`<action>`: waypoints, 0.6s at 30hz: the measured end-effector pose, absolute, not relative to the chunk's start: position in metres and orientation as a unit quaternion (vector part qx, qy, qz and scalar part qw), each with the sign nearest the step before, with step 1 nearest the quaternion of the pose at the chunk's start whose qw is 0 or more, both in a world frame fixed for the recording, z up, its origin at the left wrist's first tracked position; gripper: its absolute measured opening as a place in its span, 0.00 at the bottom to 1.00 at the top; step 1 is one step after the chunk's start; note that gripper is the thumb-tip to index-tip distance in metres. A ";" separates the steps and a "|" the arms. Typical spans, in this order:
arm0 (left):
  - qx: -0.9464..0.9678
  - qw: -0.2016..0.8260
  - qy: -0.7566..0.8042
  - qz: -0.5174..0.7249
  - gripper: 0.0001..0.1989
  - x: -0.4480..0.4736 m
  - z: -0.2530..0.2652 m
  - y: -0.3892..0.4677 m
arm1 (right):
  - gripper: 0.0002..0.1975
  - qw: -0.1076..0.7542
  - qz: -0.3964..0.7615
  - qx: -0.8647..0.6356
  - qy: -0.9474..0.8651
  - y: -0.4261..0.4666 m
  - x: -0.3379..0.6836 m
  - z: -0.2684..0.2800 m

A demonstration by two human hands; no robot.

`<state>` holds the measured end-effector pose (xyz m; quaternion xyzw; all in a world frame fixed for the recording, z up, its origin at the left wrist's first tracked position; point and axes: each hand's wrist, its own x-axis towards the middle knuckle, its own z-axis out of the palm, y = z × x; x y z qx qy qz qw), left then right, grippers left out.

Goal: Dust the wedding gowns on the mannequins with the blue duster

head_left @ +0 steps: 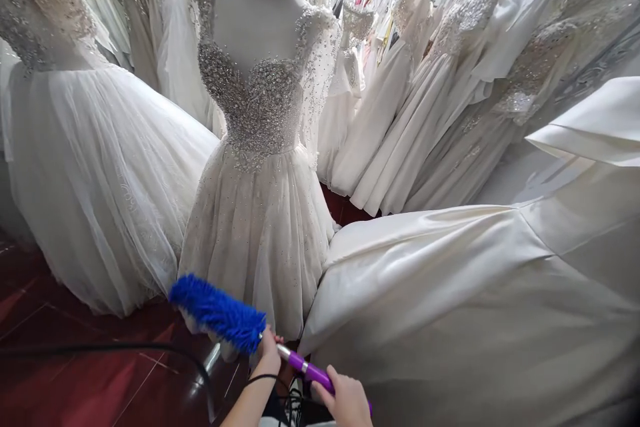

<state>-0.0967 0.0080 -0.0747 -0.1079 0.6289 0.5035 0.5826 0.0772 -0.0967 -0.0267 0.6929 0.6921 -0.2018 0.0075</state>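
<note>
A duster with a fluffy blue head (217, 312) and a purple and silver handle slants across the lower middle of the view. My left hand (269, 347) is closed around the silver shaft just below the blue head. Further down, my right hand (345, 397) grips the purple part of the handle. The blue head lies in front of the lower skirt of a beaded white wedding dress (260, 213) on a mannequin; whether it touches the fabric I cannot tell.
A full tulle gown (105, 180) stands at left and a satin gown (450, 293) spreads across the right. Several gowns (425, 100) hang on racks behind. A black cable (125, 347) curves over the dark red tiled floor (100, 380).
</note>
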 end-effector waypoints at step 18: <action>0.144 0.691 0.573 0.416 0.18 -0.093 -0.071 0.072 | 0.22 -0.050 -0.295 0.766 0.569 -0.073 0.064 -0.045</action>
